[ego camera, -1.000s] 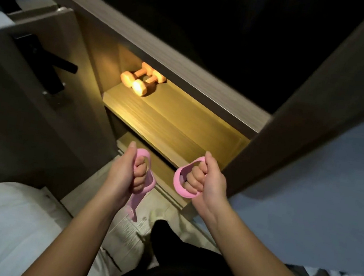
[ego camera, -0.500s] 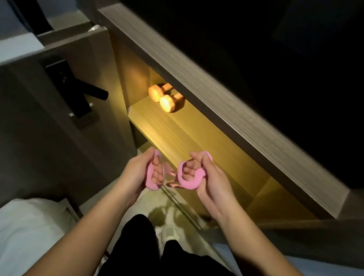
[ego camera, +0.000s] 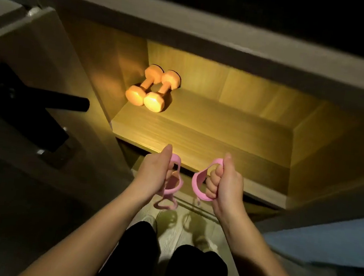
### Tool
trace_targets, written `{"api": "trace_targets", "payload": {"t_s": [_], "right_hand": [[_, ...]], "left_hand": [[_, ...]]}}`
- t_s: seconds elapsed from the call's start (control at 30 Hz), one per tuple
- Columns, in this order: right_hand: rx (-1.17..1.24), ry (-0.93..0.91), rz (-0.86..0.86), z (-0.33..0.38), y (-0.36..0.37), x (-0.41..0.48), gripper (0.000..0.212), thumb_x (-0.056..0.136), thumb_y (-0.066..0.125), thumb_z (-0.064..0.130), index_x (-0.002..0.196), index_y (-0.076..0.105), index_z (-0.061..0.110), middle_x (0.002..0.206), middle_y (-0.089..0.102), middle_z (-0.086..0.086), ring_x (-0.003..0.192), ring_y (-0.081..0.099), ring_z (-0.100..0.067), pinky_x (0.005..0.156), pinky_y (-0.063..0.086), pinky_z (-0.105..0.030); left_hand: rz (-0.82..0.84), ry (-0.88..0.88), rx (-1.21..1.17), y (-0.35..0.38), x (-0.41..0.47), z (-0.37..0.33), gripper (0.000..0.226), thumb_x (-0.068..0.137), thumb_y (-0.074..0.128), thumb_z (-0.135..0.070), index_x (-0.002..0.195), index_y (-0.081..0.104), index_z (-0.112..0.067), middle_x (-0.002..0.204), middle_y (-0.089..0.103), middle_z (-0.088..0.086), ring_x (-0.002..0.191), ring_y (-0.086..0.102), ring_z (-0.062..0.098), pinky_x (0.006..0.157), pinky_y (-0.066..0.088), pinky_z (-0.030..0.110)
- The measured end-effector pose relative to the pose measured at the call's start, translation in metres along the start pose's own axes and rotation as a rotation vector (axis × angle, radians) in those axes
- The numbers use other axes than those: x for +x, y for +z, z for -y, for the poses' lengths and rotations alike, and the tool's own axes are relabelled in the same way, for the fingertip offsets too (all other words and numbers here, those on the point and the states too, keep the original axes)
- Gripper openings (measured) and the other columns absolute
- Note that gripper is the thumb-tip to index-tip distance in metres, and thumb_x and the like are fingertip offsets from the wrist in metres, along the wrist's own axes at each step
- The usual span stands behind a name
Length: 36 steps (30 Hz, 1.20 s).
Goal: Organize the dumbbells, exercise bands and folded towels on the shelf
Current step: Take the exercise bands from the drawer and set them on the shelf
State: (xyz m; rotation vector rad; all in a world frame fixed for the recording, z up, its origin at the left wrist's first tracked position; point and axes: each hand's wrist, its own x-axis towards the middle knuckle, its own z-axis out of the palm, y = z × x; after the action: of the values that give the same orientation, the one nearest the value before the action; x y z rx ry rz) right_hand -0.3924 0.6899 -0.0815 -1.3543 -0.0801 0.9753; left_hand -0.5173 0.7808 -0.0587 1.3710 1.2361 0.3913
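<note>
Two orange dumbbells (ego camera: 152, 90) lie side by side at the back left of the lit wooden shelf (ego camera: 212, 128). In front of the shelf's front edge, my left hand (ego camera: 154, 173) grips one pink exercise band (ego camera: 174, 183), part of which dangles below the fist. My right hand (ego camera: 223, 182) grips a second pink exercise band (ego camera: 200, 182) as a loop, thumb up. The two hands are a little apart. No towels are in sight.
An open door with a black lever handle (ego camera: 42, 101) stands at the left. A grey-brown panel (ego camera: 190, 30) overhangs the shelf. A lower shelf edge (ego camera: 259, 192) sits below. My legs and the pale floor (ego camera: 170, 236) are beneath the hands.
The view has swung to face the shelf squarely, so more of it shows. My hands have moved slightly apart and still hold the pink bands.
</note>
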Motion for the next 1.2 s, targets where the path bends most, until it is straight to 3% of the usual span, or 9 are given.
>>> {"api": "trace_targets", "payload": {"t_s": [0.17,0.3,0.4,0.53,0.63,0.8,0.97,1.07,1.2], "right_hand": [[0.038,-0.024,0.105,-0.075,-0.021,-0.020,0.056,0.100,0.039,0.048,0.052,0.032,0.021,0.045,0.022,0.002,0.041,0.017,-0.014,0.044,0.011,-0.026],[0.071,0.018,0.158,-0.115,-0.030,-0.055,0.031,0.101,0.039,0.025,0.090,0.059,0.004,0.060,0.047,-0.004,0.054,0.045,-0.015,0.054,0.040,-0.027],[-0.144,0.029,0.197,-0.136,-0.038,-0.080,0.024,0.099,0.047,0.011,0.117,0.059,-0.002,0.087,0.062,-0.013,0.080,0.062,-0.020,0.078,0.051,-0.029],[-0.701,-0.111,0.174,-0.142,-0.044,-0.101,0.036,0.099,0.052,0.034,0.100,0.072,0.005,0.094,0.073,-0.010,0.092,0.067,-0.020,0.088,0.050,-0.030],[-0.751,-0.168,0.176,-0.140,-0.044,-0.106,0.033,0.100,0.046,0.039,0.096,0.071,0.018,0.095,0.073,-0.006,0.089,0.066,-0.016,0.081,0.050,-0.026],[-0.788,-0.157,0.180,-0.147,-0.047,-0.107,0.038,0.102,0.038,0.042,0.089,0.068,0.022,0.092,0.074,-0.004,0.093,0.065,-0.012,0.080,0.044,-0.019],[-0.917,-0.179,0.193,-0.151,-0.050,-0.106,0.045,0.103,0.039,0.035,0.097,0.067,0.001,0.088,0.063,-0.022,0.078,0.058,-0.022,0.086,0.049,-0.046],[-0.909,-0.249,0.165,-0.145,-0.051,-0.106,0.036,0.102,0.044,0.031,0.099,0.068,0.004,0.085,0.063,-0.019,0.078,0.060,-0.027,0.084,0.052,-0.044],[-0.896,-0.301,0.164,-0.143,-0.051,-0.101,0.021,0.096,0.057,0.024,0.114,0.065,0.017,0.096,0.067,-0.004,0.089,0.066,-0.020,0.087,0.056,-0.040]], "left_hand": [[0.169,0.045,-0.236,0.003,-0.012,0.083,0.053,0.102,0.036,-0.047,0.054,0.037,-0.023,0.050,0.030,-0.003,0.043,0.023,0.013,0.049,0.018,0.026],[0.364,0.087,-0.309,-0.005,-0.028,0.133,0.040,0.103,0.037,-0.036,0.083,0.056,-0.008,0.059,0.047,0.003,0.050,0.045,0.015,0.055,0.037,0.030],[0.400,0.147,-0.161,-0.016,-0.049,0.157,0.036,0.101,0.047,-0.037,0.100,0.068,-0.008,0.079,0.066,0.004,0.071,0.064,0.015,0.074,0.050,0.028],[0.364,0.187,0.036,-0.023,-0.064,0.171,0.035,0.098,0.048,-0.045,0.105,0.073,-0.021,0.105,0.071,-0.001,0.096,0.065,0.009,0.077,0.050,0.018],[0.341,0.148,0.072,-0.020,-0.065,0.175,0.039,0.097,0.047,-0.048,0.113,0.071,-0.022,0.114,0.067,0.000,0.101,0.059,0.009,0.071,0.042,0.015],[0.306,0.101,-0.004,-0.013,-0.065,0.183,0.037,0.096,0.049,-0.050,0.099,0.075,-0.023,0.101,0.070,0.000,0.105,0.062,0.020,0.102,0.046,0.041],[0.324,0.099,-0.114,-0.008,-0.065,0.184,0.031,0.095,0.059,-0.031,0.102,0.070,-0.003,0.105,0.068,0.022,0.096,0.070,0.025,0.072,0.057,0.024],[0.365,0.075,-0.162,-0.009,-0.065,0.186,0.029,0.093,0.064,-0.024,0.102,0.069,0.003,0.108,0.066,0.027,0.096,0.071,0.028,0.070,0.056,0.022],[0.396,0.041,-0.261,-0.008,-0.071,0.184,0.018,0.092,0.063,-0.007,0.110,0.066,-0.008,0.100,0.073,0.012,0.087,0.074,0.019,0.069,0.057,0.021]]}}
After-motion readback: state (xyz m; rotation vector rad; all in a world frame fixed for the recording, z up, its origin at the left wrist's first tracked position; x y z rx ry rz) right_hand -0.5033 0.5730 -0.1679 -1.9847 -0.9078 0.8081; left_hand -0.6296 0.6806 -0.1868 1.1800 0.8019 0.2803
